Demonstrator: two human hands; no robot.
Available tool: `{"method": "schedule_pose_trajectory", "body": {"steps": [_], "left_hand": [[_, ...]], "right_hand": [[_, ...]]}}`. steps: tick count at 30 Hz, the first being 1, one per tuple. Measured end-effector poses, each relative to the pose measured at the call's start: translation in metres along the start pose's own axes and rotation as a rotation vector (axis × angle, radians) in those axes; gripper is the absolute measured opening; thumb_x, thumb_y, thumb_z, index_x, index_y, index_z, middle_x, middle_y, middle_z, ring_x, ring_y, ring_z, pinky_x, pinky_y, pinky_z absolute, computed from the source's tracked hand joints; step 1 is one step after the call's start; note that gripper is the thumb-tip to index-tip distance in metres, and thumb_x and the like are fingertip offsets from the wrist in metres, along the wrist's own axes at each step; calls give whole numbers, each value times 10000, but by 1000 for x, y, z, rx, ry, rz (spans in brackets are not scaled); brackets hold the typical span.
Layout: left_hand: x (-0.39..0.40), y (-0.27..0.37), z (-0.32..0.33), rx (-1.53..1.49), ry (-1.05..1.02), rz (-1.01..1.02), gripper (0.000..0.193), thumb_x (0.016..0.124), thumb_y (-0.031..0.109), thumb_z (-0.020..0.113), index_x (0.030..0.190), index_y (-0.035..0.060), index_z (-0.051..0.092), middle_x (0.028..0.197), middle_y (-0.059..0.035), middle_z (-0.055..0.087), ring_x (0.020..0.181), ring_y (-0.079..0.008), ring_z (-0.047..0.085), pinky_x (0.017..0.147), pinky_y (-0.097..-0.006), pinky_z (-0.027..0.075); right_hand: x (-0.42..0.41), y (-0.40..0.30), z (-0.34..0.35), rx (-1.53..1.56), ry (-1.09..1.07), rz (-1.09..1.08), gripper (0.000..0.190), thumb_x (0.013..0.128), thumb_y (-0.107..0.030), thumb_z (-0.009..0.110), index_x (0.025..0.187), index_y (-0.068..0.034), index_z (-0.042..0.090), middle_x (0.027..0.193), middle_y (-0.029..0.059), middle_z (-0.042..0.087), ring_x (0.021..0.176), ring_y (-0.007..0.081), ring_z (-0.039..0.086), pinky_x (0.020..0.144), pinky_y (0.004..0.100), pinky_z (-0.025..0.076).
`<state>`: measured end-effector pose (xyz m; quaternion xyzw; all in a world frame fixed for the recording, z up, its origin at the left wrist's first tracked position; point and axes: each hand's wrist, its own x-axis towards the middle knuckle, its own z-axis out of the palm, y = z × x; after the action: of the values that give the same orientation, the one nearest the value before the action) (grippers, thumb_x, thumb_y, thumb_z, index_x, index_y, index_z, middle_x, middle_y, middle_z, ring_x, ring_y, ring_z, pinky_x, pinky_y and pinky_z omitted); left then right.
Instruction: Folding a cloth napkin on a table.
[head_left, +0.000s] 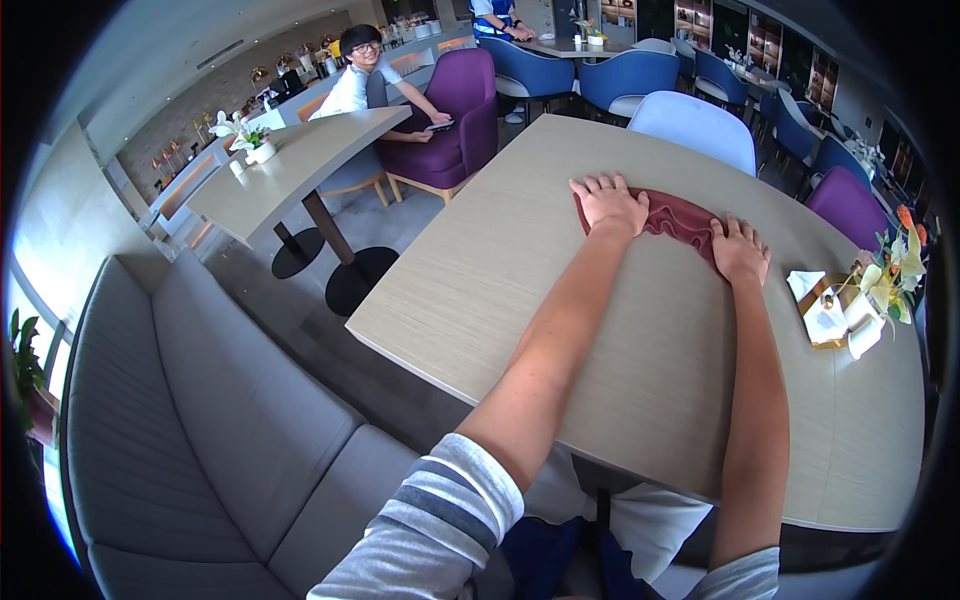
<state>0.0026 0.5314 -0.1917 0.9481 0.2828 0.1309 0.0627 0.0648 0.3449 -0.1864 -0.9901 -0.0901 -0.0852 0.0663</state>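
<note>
A dark red cloth (679, 214) lies bunched and wrinkled on the wood-look table (480, 277), towards its far side. My left hand (611, 204) presses flat on the cloth's left end, fingers spread. On the cloth's right end rests my right hand (740, 249), palm down with its fingers apart. Both arms reach straight out over the tabletop. Between the hands the cloth shows several folds.
A napkin holder (825, 315) and a vase of flowers (892, 270) stand at the right. A pale chair (694, 131) touches the far edge. A grey bench (240, 420) runs along the left. Beyond are another table (300, 161), a purple armchair (457, 120) and two people.
</note>
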Motion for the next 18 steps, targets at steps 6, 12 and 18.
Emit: {"method": "schedule_pose_trajectory", "body": {"steps": [6,12,18], "left_hand": [[-21,12,0,-10,23,-111,677,974,470,252,1510,58,219,1545,-152,274,1424,-397,219,1138,-613,54],[-11,14,-23,-44,-200,-143,667,976,497,259,1527,127,196,1581,-123,189,1449,-374,167,1128,-640,71],[47,-32,-2,-28,-247,717,702,954,631,279,1476,168,351,1548,-124,276,1445,-274,216,1183,-400,174]], "right_hand": [[-24,-3,-2,-6,6,51,602,969,-558,235,1494,-272,312,1560,67,276,1447,262,230,1175,487,130],[-25,-5,-11,-58,1,26,578,976,-537,243,1488,-280,323,1570,52,250,1452,255,211,1177,511,93],[21,20,1,-20,-10,-494,477,1005,-411,299,1450,-271,399,1568,5,256,1454,198,202,1179,520,86]]}}
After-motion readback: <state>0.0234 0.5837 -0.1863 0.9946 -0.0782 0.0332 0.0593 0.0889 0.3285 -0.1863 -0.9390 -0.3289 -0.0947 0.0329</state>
